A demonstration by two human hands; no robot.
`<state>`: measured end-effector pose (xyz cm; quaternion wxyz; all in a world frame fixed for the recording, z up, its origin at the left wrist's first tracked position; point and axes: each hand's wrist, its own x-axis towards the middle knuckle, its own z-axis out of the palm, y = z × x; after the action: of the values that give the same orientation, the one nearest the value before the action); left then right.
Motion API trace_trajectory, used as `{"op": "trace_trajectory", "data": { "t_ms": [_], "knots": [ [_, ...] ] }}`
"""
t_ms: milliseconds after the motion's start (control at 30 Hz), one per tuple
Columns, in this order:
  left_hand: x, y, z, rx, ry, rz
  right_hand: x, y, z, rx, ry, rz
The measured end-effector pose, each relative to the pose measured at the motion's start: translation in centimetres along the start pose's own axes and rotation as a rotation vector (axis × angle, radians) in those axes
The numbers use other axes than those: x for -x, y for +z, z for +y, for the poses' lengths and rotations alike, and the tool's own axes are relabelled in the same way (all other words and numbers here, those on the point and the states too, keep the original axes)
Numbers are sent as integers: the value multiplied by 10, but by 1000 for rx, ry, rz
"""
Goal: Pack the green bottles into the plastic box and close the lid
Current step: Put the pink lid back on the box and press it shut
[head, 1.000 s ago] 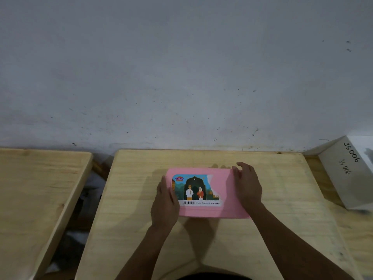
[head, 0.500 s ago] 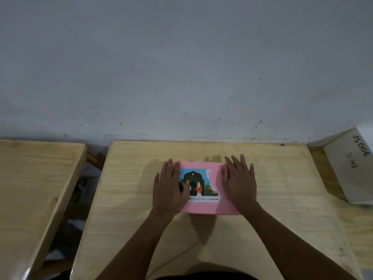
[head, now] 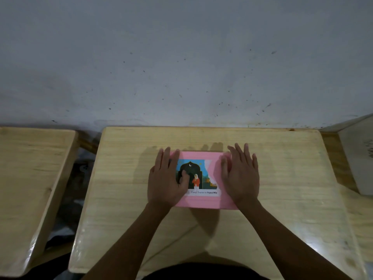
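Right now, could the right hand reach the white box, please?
Probably yes: the right hand lies flat on the pink lid, holding nothing, and only bare table separates it from the white box.

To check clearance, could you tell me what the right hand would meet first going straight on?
The right hand lies flat on the lid, fingers pointing away. Ahead the table looks free, so probably the wall first, though depth is unclear.

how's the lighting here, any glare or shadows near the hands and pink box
Head view: dim overall; finger shadows fall on the table beyond left hand and right hand; soft glare at its near corners; wide-angle curves its edges; pink box label partly readable.
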<state>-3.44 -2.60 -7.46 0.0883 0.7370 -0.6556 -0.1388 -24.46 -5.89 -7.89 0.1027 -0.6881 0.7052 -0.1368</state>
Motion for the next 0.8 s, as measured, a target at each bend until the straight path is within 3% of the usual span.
{"op": "trace_trajectory", "data": {
  "t_ms": [233, 400, 800],
  "knots": [
    [-3, 0, -6, 39, 49, 37, 0, -6, 4, -116, -2, -18],
    [3, 3, -2, 2, 17, 21, 24, -10, 4, -32, 76, -96],
    [23, 9, 6, 92, 12, 254, 45, -3, 0, 35, 64, -8]
  ]
}}
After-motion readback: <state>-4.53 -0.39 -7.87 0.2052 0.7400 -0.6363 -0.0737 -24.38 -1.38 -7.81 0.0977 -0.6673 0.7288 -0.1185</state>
